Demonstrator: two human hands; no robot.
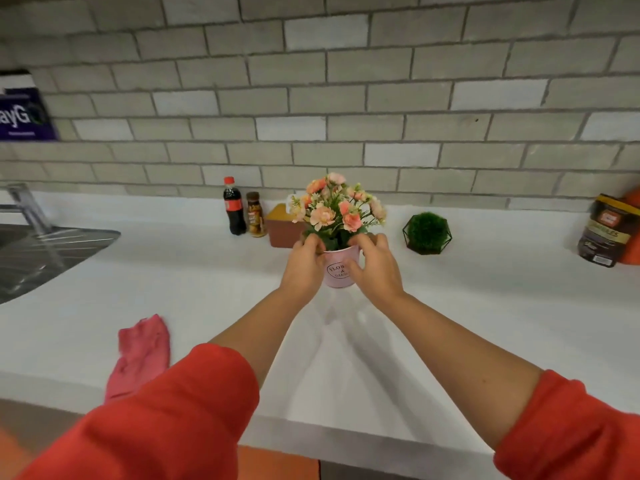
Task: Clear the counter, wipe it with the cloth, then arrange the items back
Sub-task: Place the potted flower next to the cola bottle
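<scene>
A pink flower pot (pixel 338 268) stands upright on the white tabletop (pixel 194 271), its long axis vertical, printed label facing the camera. It holds a bunch of pink and peach flowers (pixel 337 207) with green leaves rising straight up from its rim. The left hand (pixel 304 263) wraps the pot's left side and the right hand (pixel 375 266) its right side, fingers curled over the rim at the base of the leaves, so both hands grip the pot between them. Red sleeves are pushed up both forearms.

Behind the pot, touching or just beside it, sits a brown box (pixel 282 225) with a yellow top. Left of the box stand a small brown bottle (pixel 255 214) and a cola bottle (pixel 233 206) with a red cap, both upright near the brick wall. To the right, apart from the pot, is a round green plant in a black wire frame (pixel 427 233), and at the far right a dark tub (pixel 604 230).

A pink cloth (pixel 140 355) lies crumpled on the tabletop near the front edge, well left of the hands. A steel sink (pixel 45 251) is at the far left.
</scene>
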